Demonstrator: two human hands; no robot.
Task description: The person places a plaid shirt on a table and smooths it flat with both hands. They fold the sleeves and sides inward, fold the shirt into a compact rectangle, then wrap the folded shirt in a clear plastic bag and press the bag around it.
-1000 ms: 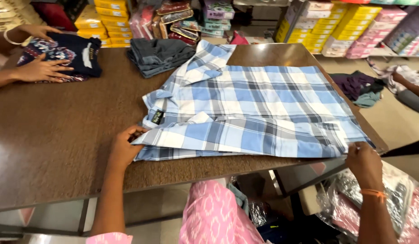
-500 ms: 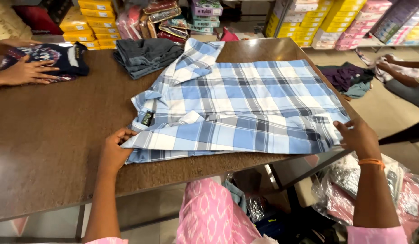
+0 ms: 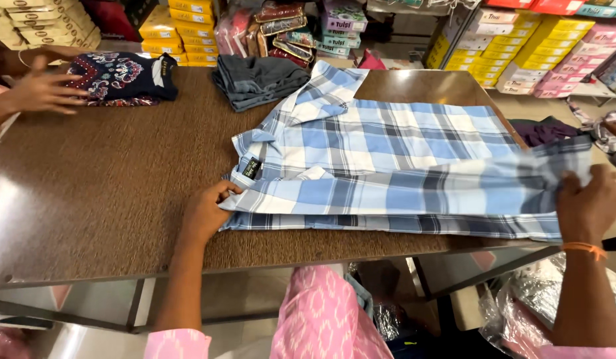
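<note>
The blue-and-white checked cotton shirt (image 3: pixel 388 159) lies spread flat on the brown wooden desk (image 3: pixel 108 193), collar toward the far edge, its near side folded over lengthwise. It looks light, soft and limp: it will sag wherever it is unsupported and slide easily on the smooth top, so it is best taken by pinching the fold at both ends and keeping the cloth taut between them.

The left hand (image 3: pixel 205 213) has its grip pinched on the fold's shoulder-end corner, just below the small dark neck label (image 3: pixel 252 167). The right hand (image 3: pixel 587 203) is clenched on the hem end, lifting it clear of the desk's right edge.

Half a second ago the hem end lay low on the desk under the right hand; now it is raised and drawn outward, and the fold is stretched straighter.

Beyond the shirt sit a folded dark grey garment (image 3: pixel 258 80) and, farther left, a navy patterned garment (image 3: pixel 118 76) beside another person's hand (image 3: pixel 42 90).
</note>
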